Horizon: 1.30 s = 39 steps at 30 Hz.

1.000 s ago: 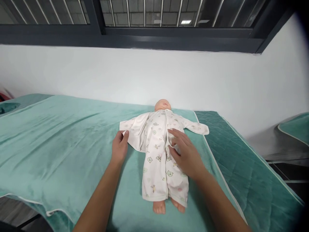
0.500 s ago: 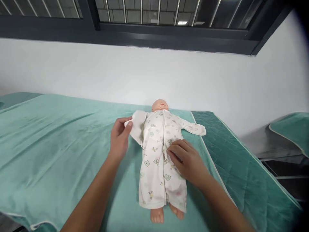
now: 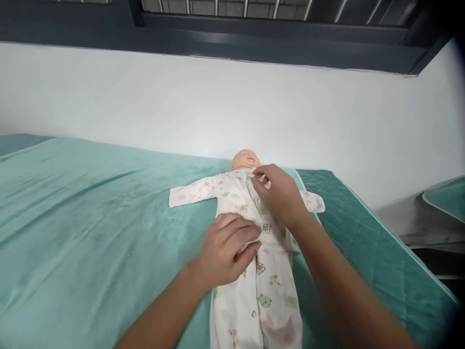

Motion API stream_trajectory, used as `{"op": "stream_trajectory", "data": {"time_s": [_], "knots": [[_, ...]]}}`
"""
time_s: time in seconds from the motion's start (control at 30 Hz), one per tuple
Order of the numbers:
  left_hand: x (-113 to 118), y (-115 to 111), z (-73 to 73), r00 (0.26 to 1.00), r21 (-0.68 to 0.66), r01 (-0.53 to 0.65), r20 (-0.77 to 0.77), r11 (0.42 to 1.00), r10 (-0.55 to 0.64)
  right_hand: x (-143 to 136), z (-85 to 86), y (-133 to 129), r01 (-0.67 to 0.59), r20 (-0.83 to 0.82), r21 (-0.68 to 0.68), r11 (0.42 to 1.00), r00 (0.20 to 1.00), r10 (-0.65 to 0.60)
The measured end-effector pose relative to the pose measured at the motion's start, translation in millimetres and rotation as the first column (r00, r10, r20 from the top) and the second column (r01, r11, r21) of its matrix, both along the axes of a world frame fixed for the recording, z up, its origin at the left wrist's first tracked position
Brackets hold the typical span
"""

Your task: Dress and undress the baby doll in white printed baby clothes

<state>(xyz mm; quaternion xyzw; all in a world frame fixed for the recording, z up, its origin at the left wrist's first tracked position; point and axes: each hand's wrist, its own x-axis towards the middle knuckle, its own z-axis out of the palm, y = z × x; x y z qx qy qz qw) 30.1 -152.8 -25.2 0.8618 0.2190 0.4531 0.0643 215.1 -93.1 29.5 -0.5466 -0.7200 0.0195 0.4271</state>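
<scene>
A baby doll [image 3: 246, 159] lies on its back in a white printed sleepsuit [image 3: 236, 194], its sleeves spread to both sides. Over the middle of the suit's front is my left hand [image 3: 230, 249], fingers bent together at the fabric near the centre opening. Higher up, just below the doll's neck, my right hand [image 3: 278, 191] pinches at the collar edge of the suit. The suit's front is creased between the hands. The doll's feet are out of view.
Under the doll is a light green cloth [image 3: 90, 232]. A darker quilted green mat [image 3: 356, 242] lies to the right. Behind stands a white wall [image 3: 181, 106] below a dark barred window frame [image 3: 254, 43]. Another green pad [image 3: 448, 198] shows at the far right.
My left hand has let go of the left sleeve, which now lies flat, and moved to the suit's middle. My right hand has moved up to the collar. The camera view has shifted closer.
</scene>
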Motion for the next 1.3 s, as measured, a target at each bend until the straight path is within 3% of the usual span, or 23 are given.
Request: {"op": "stream_trajectory", "data": {"time_s": [0.1, 0.2, 0.4, 0.53, 0.63, 0.7, 0.8, 0.87, 0.93, 1.03, 1.17, 1.3], "knots": [[-4, -2, -4.5, 0.989, 0.005, -0.116, 0.088, 0.993, 0.115, -10, 8.5, 35, 0.034, 0.062, -0.150, 0.988, 0.998, -0.025], [-6, -1, -4.3, 0.984, -0.017, -0.171, 0.047, 0.985, 0.172, -18, 8.8, 50, 0.103, 0.105, -0.288, 0.952, 0.992, -0.076], [-5, 2, -2.6, 0.999, -0.102, -0.014, -0.035, 0.995, 0.011, -20, -2.7, 49, 0.118, 0.128, -0.322, 0.939, 0.989, -0.081], [-6, 2, -4.3, 0.998, -0.094, 0.054, 0.019, 0.994, -0.052, -16, -7.2, 52, 0.029, 0.009, -0.358, 0.933, 1.000, -0.028], [-7, 1, -4.8, 0.999, -0.052, 0.042, 0.022, 0.998, -0.041, -11, -11.5, 58, -0.025, -0.177, -0.350, 0.937, 0.983, -0.040], [-7, -1, -4.4, 1.000, -0.013, 0.004, -0.019, 1.000, -0.004, -6, -15.9, 62, -0.058, -0.384, -0.321, 0.945, 0.921, -0.074], [-7, -4, -4.0, 0.996, 0.015, -0.067, -0.065, 0.998, 0.068, 0, -23.0, 66, -0.137, -0.671, -0.292, 0.947, 0.735, -0.100], [-6, -4, -4.2, 0.990, -0.017, -0.106, -0.090, 0.994, 0.104, 2, -26.2, 66, -0.191, -0.763, -0.274, 0.943, 0.640, -0.092], [-6, -4, -4.8, 0.985, -0.065, -0.126, -0.128, 0.990, 0.118, 2, -27.8, 66, -0.219, -0.788, -0.253, 0.943, 0.611, -0.070], [-6, -5, -5.1, 0.990, -0.081, -0.078, -0.124, 0.994, 0.068, 1, -28.8, 66, -0.216, -0.773, -0.239, 0.947, 0.632, -0.051], [-5, -9, -3.2, 0.998, -0.034, 0.048, 0.046, 0.998, -0.046, 2, -29.4, 67, -0.193, -0.741, -0.258, 0.947, 0.668, -0.066], [-2, -13, -2.7, 0.997, -0.007, 0.052, 0.049, 0.999, -0.052, 2, -25.6, 64, -0.114, -0.644, -0.296, 0.948, 0.757, -0.110]]}}
